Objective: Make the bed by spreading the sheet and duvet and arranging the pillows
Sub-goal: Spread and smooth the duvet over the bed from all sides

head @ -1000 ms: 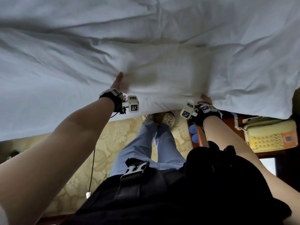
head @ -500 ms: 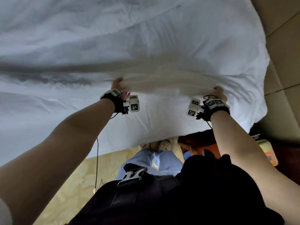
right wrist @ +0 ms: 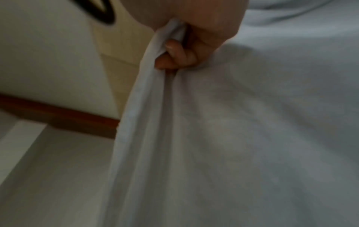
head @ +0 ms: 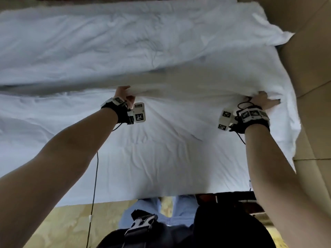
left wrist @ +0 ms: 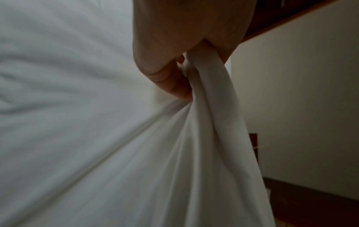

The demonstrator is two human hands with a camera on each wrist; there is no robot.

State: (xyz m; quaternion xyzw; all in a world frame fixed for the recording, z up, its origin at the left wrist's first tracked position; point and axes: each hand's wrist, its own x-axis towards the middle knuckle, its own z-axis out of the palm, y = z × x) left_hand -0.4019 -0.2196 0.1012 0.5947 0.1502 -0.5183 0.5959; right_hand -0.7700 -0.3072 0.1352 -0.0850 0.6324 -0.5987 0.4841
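The left hand (head: 125, 94) and the right hand (head: 263, 102) each have their fingers curled round a bunched fold of the white duvet (head: 161, 51), which lies across the bed (head: 125, 167) with its gripped edge lifted clear of the near part of the mattress. The left wrist view shows the cloth gathered into a rope-like twist inside the fist, with creases fanning out from the grip; the right wrist view shows much the same, with the fingers (right wrist: 174, 58) closed over several folded layers. The cover looks soft and limp: it sags between the two hands and wrinkles wherever it is pulled, so it will not hold a shape of its own and should follow the hands readily. It is probably light for its bulk, though the padded thickness at the far right corner (head: 279, 36) hints at some drag when it is thrown forward. The weave looks smooth and may slip through a loose pinch, so a full fistful seems the safer hold. The best places to grip appear to be along the edge, hands well apart as they are, so that the pull spreads evenly and the far side does not bunch. Whether a separate sheet lies beneath cannot be told.
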